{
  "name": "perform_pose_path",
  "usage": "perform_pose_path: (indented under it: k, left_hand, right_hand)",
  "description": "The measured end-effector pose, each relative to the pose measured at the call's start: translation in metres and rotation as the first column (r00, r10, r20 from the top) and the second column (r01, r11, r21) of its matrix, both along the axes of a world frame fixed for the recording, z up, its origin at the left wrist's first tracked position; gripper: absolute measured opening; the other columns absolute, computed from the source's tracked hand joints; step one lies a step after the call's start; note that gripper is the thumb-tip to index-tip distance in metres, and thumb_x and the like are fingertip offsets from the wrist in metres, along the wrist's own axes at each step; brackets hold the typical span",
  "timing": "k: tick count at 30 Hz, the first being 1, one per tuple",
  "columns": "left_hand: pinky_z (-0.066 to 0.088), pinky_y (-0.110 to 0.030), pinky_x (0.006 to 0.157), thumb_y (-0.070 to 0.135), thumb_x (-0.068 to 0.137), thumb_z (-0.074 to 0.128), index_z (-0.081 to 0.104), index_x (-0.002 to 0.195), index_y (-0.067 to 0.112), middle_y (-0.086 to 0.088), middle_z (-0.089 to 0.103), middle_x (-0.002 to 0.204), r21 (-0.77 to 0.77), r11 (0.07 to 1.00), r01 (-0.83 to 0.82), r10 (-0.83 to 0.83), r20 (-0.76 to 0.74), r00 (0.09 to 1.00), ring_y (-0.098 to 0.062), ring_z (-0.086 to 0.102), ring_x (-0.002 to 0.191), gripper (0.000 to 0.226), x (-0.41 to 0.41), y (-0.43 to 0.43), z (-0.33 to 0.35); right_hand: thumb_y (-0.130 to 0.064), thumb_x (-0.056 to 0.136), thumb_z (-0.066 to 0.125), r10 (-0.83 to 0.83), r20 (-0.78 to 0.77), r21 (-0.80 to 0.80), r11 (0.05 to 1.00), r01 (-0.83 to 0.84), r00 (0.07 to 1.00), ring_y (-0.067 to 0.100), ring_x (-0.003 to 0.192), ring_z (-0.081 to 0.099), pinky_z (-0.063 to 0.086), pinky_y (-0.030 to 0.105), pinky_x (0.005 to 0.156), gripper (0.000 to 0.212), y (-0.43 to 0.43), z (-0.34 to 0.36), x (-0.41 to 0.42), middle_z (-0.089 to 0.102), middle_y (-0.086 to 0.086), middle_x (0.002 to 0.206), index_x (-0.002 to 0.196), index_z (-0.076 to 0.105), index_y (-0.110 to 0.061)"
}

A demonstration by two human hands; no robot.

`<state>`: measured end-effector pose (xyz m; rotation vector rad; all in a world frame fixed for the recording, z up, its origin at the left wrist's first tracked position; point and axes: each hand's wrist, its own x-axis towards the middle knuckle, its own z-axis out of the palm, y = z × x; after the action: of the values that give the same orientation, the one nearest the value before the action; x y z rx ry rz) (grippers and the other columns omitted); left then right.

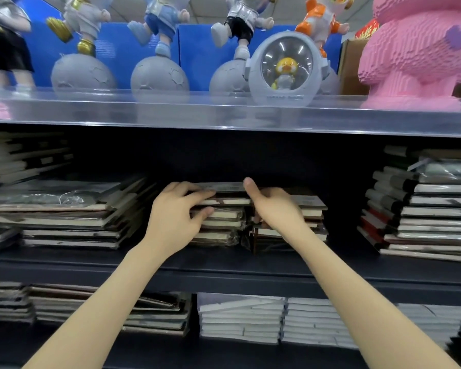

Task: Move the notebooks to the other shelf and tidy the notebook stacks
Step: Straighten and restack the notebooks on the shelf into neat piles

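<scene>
Dark shelf board (224, 265) carries everything, with a wide notebook pile (64, 214) well left of the grip and a taller pile (423, 211) well right of it. Between the hands sits the middle notebook stack (221, 227). Both hands clamp its upper notebooks (228, 201). The left hand (175, 217) curls its fingers round their front edge. The right hand (273, 209) pinches them, thumb (248, 183) on top and fingers mostly hidden.

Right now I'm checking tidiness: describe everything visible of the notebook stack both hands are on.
The low stack of dark-covered, cream-edged notebooks lies flat on the dark middle shelf, edges uneven, some in clear wrap. The left hand grips its upper books; the right hand holds the right side, thumb on top.
</scene>
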<state>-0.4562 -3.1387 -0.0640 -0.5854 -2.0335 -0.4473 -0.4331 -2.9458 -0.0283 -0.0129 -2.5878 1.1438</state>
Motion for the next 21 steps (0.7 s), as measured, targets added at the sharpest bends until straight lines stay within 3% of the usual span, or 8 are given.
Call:
perform_pose_path:
  k: [3, 5, 8, 11, 13, 15, 21]
  left_hand:
    - [0.045, -0.03, 0.079, 0.025, 0.075, 0.067, 0.073, 0.105, 0.017, 0.001, 0.069, 0.1, -0.002, 0.998, 0.068, -0.068, 0.038, 0.997, -0.022, 0.061, 0.092, 0.031, 0.0, 0.0, 0.003]
    - [0.048, -0.04, 0.087, 0.026, 0.079, 0.064, 0.07, 0.112, 0.017, -0.001, 0.067, 0.107, -0.004, 0.994, 0.108, -0.108, 0.057, 0.993, -0.023, 0.059, 0.099, 0.035, 0.001, -0.001, 0.002]
    - [0.045, -0.047, 0.094, 0.043, 0.083, 0.052, 0.055, 0.132, 0.02, -0.009, 0.061, 0.119, -0.027, 0.999, 0.03, -0.028, 0.098, 0.995, -0.029, 0.054, 0.108, 0.054, 0.0, -0.003, -0.004]
    - [0.044, -0.044, 0.091, 0.057, 0.088, 0.038, 0.06, 0.126, 0.019, -0.007, 0.065, 0.114, -0.05, 0.997, -0.055, 0.063, 0.162, 0.985, -0.03, 0.06, 0.103, 0.058, -0.003, -0.002, -0.009]
    - [0.045, -0.044, 0.088, 0.056, 0.091, 0.033, 0.068, 0.113, 0.018, -0.003, 0.069, 0.107, -0.094, 0.993, -0.075, 0.089, 0.154, 0.984, -0.03, 0.064, 0.096, 0.057, -0.007, -0.001, -0.011]
    - [0.046, -0.044, 0.086, 0.049, 0.09, 0.036, 0.071, 0.109, 0.018, -0.002, 0.07, 0.105, -0.097, 0.992, -0.086, 0.098, 0.131, 0.986, -0.03, 0.064, 0.093, 0.05, -0.007, 0.0, -0.012]
    - [0.044, -0.049, 0.091, 0.043, 0.09, 0.039, 0.07, 0.109, 0.016, -0.004, 0.069, 0.105, -0.093, 0.988, -0.121, 0.131, 0.113, 0.985, -0.031, 0.064, 0.094, 0.045, 0.001, 0.006, -0.014]
  right_hand:
    - [-0.048, 0.087, 0.06, 0.054, 0.147, -0.33, 0.944, -0.003, 0.988, 0.016, 0.051, 0.049, 0.04, 0.024, 0.046, 0.039, -0.017, 0.01, -0.011, 0.056, 0.005, 0.061, 0.082, 0.057, -0.01]
    - [-0.03, 0.086, 0.067, 0.051, 0.179, -0.508, 0.86, 0.048, 0.983, 0.012, 0.042, 0.04, 0.031, 0.019, 0.037, 0.026, -0.016, 0.009, -0.012, 0.05, 0.004, 0.057, 0.081, 0.056, -0.007]
    - [-0.013, 0.086, 0.067, 0.005, 0.102, -0.722, 0.688, 0.07, 0.995, 0.008, 0.031, 0.038, 0.028, 0.016, 0.032, 0.017, 0.002, 0.005, -0.008, 0.048, 0.005, 0.056, 0.092, 0.056, -0.002]
    - [-0.003, 0.087, 0.061, -0.136, -0.006, -0.81, 0.581, 0.075, 0.991, 0.006, 0.024, 0.035, 0.023, 0.013, 0.029, 0.006, 0.038, 0.001, 0.0, 0.045, 0.005, 0.049, 0.086, 0.056, 0.001]
    - [-0.003, 0.088, 0.058, -0.244, -0.038, -0.794, 0.596, 0.119, 0.969, 0.008, 0.028, 0.036, 0.022, 0.015, 0.03, 0.016, 0.062, -0.004, 0.002, 0.044, 0.005, 0.048, 0.073, 0.054, -0.003]
    - [-0.008, 0.09, 0.059, -0.294, -0.03, -0.719, 0.671, 0.184, 0.955, 0.013, 0.038, 0.038, 0.025, 0.017, 0.03, 0.02, 0.08, -0.009, -0.001, 0.045, 0.006, 0.054, 0.071, 0.052, -0.007]
    - [-0.024, 0.093, 0.058, -0.215, 0.08, -0.467, 0.855, 0.227, 0.973, 0.015, 0.043, 0.039, 0.029, 0.016, 0.033, 0.026, 0.1, 0.0, -0.013, 0.05, 0.006, 0.057, 0.073, 0.055, -0.006]
